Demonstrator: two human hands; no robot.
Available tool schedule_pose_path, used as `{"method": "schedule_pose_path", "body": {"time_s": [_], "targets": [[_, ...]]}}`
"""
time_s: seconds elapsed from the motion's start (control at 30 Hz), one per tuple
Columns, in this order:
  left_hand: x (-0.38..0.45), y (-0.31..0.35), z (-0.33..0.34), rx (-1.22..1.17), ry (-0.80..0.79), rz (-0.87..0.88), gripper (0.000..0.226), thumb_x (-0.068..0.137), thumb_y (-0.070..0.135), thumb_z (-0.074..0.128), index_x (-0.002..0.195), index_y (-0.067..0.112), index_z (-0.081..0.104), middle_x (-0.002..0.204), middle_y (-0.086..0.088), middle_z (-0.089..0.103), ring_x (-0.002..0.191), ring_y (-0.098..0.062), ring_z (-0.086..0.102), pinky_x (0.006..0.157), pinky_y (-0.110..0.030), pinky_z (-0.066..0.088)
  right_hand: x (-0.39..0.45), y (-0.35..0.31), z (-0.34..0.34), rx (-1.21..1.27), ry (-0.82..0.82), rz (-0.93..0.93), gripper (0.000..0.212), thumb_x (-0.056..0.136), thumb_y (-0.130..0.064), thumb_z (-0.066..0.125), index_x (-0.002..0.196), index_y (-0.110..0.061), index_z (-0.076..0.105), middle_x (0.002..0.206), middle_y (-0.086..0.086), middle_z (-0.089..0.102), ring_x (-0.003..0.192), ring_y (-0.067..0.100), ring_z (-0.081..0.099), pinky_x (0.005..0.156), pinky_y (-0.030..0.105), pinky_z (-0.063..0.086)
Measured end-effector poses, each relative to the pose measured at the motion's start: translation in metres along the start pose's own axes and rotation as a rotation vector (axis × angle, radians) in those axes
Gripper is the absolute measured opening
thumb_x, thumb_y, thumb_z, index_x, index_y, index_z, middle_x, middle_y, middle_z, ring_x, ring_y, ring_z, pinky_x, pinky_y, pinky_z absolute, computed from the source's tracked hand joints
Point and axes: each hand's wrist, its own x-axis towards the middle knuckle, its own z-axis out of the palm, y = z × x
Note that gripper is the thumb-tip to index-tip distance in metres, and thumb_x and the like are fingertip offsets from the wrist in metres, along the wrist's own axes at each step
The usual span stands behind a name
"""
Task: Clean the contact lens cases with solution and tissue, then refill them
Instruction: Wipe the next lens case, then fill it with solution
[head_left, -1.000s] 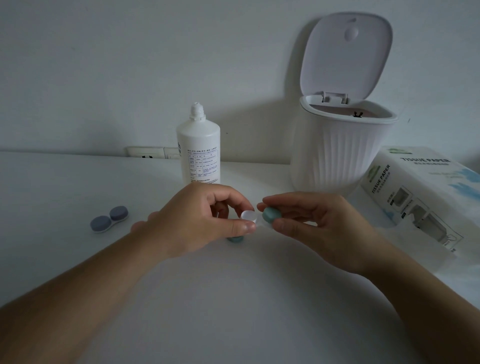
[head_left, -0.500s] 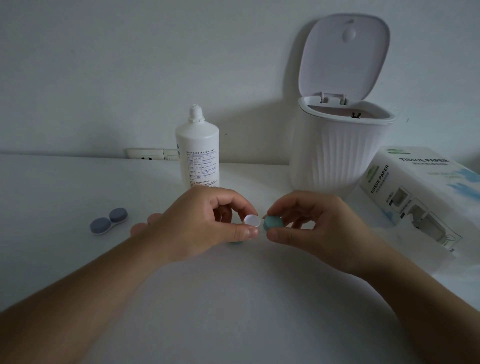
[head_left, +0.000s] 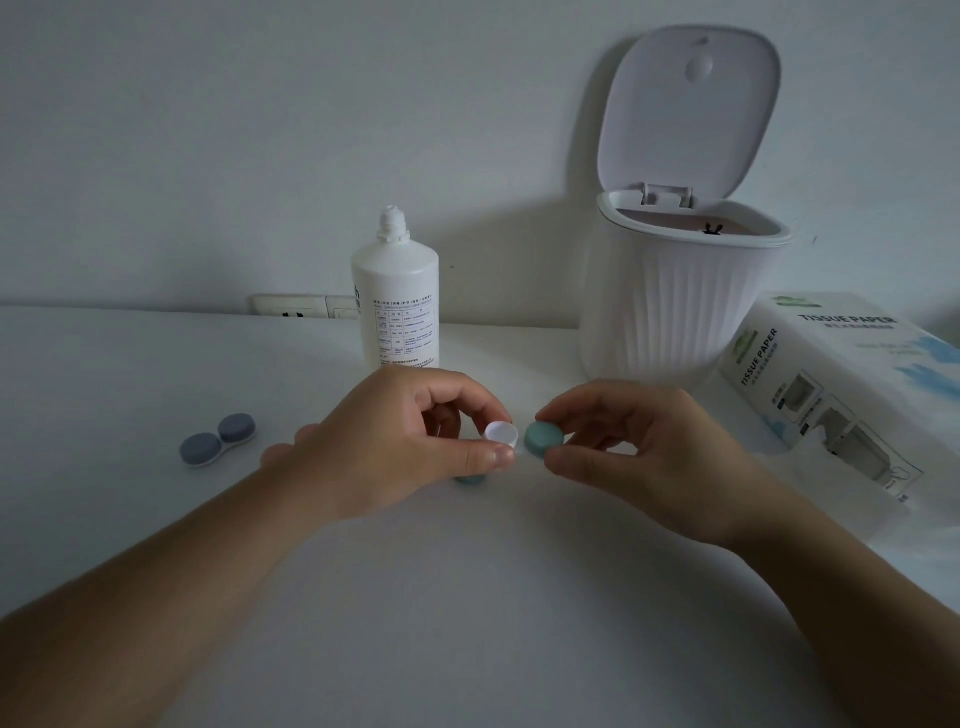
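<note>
**A:** Contact lens case (head_left: 501, 435) first, from the head view: where is it?

**B:** Above the white table (head_left: 156, 374), front and centre. The left hand (head_left: 395, 447) pinches it between thumb and curled fingers, its white open well facing up at the fingertips. Some green shows beneath that hand; I cannot tell whether it is the other cap.

**A:** And the right hand (head_left: 628, 457)?

**B:** Its thumb and fingers grip the green cap (head_left: 543, 439), just beside the open well, tilted toward the camera.

**A:** What changed in the last second?

**B:** The cap was already off a second ago, turned edgewise between the fingertips. Now its flat face shows more fully and it sits slightly clear of the well. I judge the unscrewing done on this side.

**A:** So what follows?

**B:** Probably setting the cap down and reaching for the solution bottle (head_left: 397, 306), upright behind the hands, apparently uncapped. The tissue paper pack (head_left: 841, 374) lies at right, beside the open-lidded bin (head_left: 675, 306). A second case, blue-grey (head_left: 217, 439), sits closed at left, so much of the task remains.
</note>
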Motion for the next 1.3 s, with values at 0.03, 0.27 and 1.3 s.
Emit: {"method": "schedule_pose_path", "body": {"time_s": [0.03,0.27,1.3], "targets": [[0.000,0.000,0.000,0.002,-0.003,0.002,0.028,0.069,0.058,0.079,0.090,0.040,0.076,0.061,0.007,0.056,0.057,-0.011,0.047,0.054,-0.022,0.038,0.001,0.000,0.001,0.003,0.011,0.009,0.023,0.077,-0.027,0.082,0.098,-0.027,0.071,0.089,-0.015,0.074,0.074,0.010,0.070,0.074,0.033,0.058],[0.000,0.000,0.000,0.021,0.004,0.004,0.025,0.070,0.059,0.078,0.089,0.043,0.075,0.062,0.012,0.058,0.057,-0.008,0.048,0.053,-0.020,0.039,0.000,0.001,0.002,0.022,-0.060,0.025,0.047,0.080,-0.036,0.079,0.124,-0.038,0.062,0.104,-0.015,0.071,0.082,0.016,0.071,0.078,0.031,0.058],[0.000,-0.002,0.000,0.032,-0.003,0.002,0.032,0.068,0.061,0.078,0.090,0.038,0.076,0.058,0.009,0.052,0.054,-0.006,0.045,0.051,-0.018,0.036,0.004,0.005,0.010,-0.059,-0.006,0.055,0.031,0.073,-0.052,0.079,0.096,-0.035,0.067,0.092,-0.016,0.071,0.068,0.015,0.069,0.068,0.038,0.058]]}}
